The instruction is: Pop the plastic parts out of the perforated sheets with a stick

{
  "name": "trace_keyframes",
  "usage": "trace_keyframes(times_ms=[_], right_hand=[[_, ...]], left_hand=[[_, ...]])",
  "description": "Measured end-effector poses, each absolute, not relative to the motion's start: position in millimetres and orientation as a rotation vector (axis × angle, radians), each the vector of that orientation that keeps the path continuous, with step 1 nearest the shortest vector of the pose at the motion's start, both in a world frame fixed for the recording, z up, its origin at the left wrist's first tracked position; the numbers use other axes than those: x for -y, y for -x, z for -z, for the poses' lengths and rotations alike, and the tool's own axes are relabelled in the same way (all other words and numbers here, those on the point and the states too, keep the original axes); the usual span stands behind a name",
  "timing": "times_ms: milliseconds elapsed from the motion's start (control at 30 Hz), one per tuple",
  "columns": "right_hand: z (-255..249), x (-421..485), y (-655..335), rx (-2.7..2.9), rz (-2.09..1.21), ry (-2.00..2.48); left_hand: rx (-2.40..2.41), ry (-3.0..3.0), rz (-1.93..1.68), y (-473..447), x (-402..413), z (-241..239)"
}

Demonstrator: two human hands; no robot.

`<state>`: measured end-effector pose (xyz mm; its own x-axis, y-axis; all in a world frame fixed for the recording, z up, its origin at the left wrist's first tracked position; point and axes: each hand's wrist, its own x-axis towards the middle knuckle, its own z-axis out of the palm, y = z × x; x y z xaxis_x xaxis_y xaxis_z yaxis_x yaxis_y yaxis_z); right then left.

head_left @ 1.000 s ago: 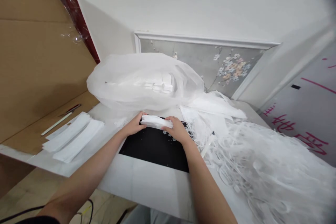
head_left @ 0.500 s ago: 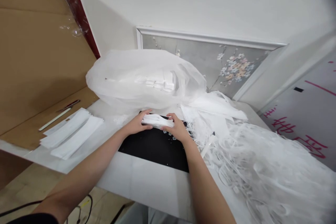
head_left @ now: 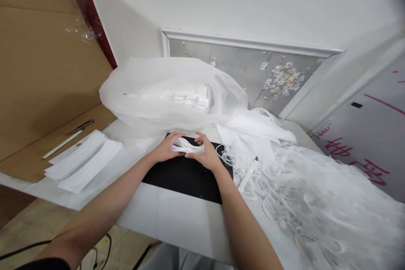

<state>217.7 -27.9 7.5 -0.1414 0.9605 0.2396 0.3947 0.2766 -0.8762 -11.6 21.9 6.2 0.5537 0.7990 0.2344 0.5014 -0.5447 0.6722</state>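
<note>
Between my two hands is a stack of thin white strips (head_left: 188,147), bowed in a wave so that its layered edge shows. My left hand (head_left: 167,147) grips its left end, thumb in front and fingers behind. At the right end, my right hand (head_left: 207,152) holds it with the thumb underneath and the fingers curled above. The stack is over the far part of a black mat (head_left: 186,179). White loops of thin cord (head_left: 226,154) lie at the mat's right edge, close to my right hand.
Behind the mat rests a large translucent white bag (head_left: 136,93) with white pieces inside. Tangled white strips (head_left: 322,194) heap up at right. Flat white sheets (head_left: 90,164) and a pale stick (head_left: 63,143) lie left, near cardboard (head_left: 41,63). A framed flower picture (head_left: 240,71) leans on the wall.
The stack has gone from nearly flat to bent in a wave. Small clear bits beside my right hand on the mat are no longer seen. The view has shifted slightly.
</note>
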Motion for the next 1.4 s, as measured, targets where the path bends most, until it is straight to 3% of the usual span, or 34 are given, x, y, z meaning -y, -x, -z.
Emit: trace_keyframes(times_ms=[200,467,733,900,1067,1267,1400], right_hand=[[-12,30,-220,1.777,-0.832,1.284],[-15,33,-229,2.039,-0.570,1.349],[-20,34,-230,1.968,-0.536,1.341],[-45,44,-230,1.774,-0.711,1.292],[-60,53,-224,1.744,-1.086,1.177],[-68,66,-212,1.816,-1.718,0.939],[-70,73,-199,1.721,-1.689,0.835]], left_hand=[[-1.078,-2.306,-0.637,18,-29,-4],[-1.165,-2.409,-0.635,26,-31,-4],[-1.186,-1.977,-0.788,29,-30,-14],[-1.009,-1.678,-1.015,25,-13,-39],[-0.947,-1.280,-1.286,13,1,-47],[-0.838,-1.369,-1.098,1,19,-61],[-0.792,-1.529,-0.965,-7,27,-80]])
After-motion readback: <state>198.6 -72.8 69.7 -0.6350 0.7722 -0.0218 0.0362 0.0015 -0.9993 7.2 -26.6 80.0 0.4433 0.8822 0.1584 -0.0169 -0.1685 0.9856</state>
